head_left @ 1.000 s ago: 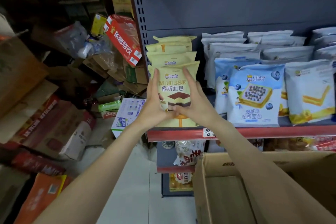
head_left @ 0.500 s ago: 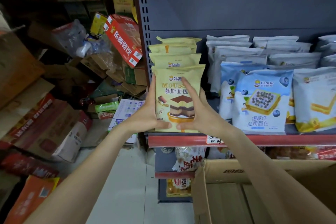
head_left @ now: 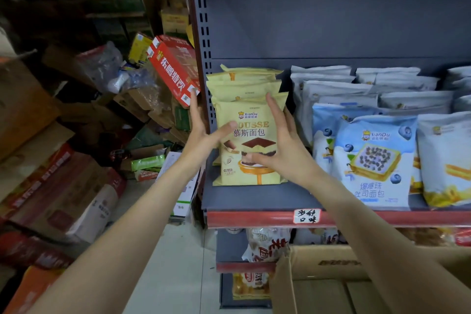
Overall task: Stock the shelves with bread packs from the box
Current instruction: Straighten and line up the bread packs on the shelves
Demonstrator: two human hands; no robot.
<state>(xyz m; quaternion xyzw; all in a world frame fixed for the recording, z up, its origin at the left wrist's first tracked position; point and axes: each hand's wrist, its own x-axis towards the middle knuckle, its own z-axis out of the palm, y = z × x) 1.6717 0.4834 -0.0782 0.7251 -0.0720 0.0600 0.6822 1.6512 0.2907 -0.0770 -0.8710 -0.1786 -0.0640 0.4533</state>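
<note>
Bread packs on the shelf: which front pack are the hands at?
The yellow mousse pack, leftmost row; both hands' fingers flank it. Neighbouring front packs are blue-white.

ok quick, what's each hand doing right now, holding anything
Left hand: open, straight fingers, thumb touching the front yellow mousse bread pack.
Right hand: open, fingers spread, resting against the same pack, not gripping it.

We see the front yellow mousse bread pack (head_left: 251, 143) standing upright at the left end of the grey shelf (head_left: 254, 199), heading a row of like packs (head_left: 244, 84), above the open cardboard box (head_left: 328, 270).
</note>
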